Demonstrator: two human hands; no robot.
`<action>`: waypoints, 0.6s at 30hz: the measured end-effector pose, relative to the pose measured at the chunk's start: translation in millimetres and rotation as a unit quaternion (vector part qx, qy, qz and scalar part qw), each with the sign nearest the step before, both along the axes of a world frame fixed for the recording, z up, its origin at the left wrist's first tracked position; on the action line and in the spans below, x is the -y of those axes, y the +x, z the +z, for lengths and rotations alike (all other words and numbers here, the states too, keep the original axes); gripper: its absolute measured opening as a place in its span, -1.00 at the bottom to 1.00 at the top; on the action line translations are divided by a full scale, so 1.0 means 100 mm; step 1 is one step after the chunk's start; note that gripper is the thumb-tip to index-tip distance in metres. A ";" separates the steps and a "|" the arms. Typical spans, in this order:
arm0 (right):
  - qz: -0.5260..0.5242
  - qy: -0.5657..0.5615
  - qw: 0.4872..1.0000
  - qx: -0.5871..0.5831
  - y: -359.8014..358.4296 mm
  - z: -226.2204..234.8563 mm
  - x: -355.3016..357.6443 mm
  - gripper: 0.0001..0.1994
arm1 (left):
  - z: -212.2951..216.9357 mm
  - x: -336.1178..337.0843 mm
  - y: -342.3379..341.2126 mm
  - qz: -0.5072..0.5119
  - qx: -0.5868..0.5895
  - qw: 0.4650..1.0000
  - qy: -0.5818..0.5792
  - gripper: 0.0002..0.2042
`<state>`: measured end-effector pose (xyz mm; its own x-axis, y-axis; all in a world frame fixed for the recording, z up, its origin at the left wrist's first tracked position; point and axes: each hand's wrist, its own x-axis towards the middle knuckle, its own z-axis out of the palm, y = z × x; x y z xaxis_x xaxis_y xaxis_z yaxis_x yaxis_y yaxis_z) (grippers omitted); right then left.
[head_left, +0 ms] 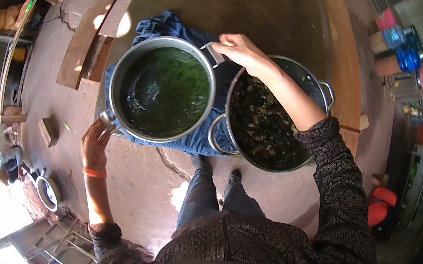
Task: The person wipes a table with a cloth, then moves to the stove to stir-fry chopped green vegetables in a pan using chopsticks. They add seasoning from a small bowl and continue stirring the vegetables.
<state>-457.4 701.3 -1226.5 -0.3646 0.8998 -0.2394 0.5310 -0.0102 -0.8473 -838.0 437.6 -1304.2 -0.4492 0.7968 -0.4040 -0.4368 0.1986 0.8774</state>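
The worktop point(230, 4) is brown, with a dull sheen. Toward its near edge lies a rumpled blue cloth point(197, 138), bunched up beyond the left pot point(154, 139), which stands on the cloth. The right pot point(305, 80) stands just beside, also near that edge; whether any cloth runs under it is hidden.

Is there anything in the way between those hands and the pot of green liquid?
Nothing visible: the left hand is at the near-left handle of the green-liquid pot, the right hand at its far-right one. The dark leafy food's pot stands right, beneath the right forearm, not between.
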 end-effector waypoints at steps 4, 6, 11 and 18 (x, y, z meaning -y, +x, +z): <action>0.051 0.071 0.988 -0.129 0.42 0.47 0.39 -0.46 | -0.35 0.53 -0.08 0.084 -0.051 0.995 0.012 -0.58; 0.079 0.005 0.965 -0.249 0.75 0.66 0.85 -0.55 | -0.65 0.91 -0.02 0.047 0.038 0.997 -0.054 -0.70; 0.252 -0.108 0.937 -0.218 1.98 0.68 2.32 -0.66 | -1.63 2.05 1.04 -0.081 0.069 0.940 -0.325 -0.85; 0.019 -0.179 0.946 -0.269 4.11 0.19 4.58 -0.57 | -1.91 2.19 3.04 -0.443 -0.017 0.790 -0.423 -0.62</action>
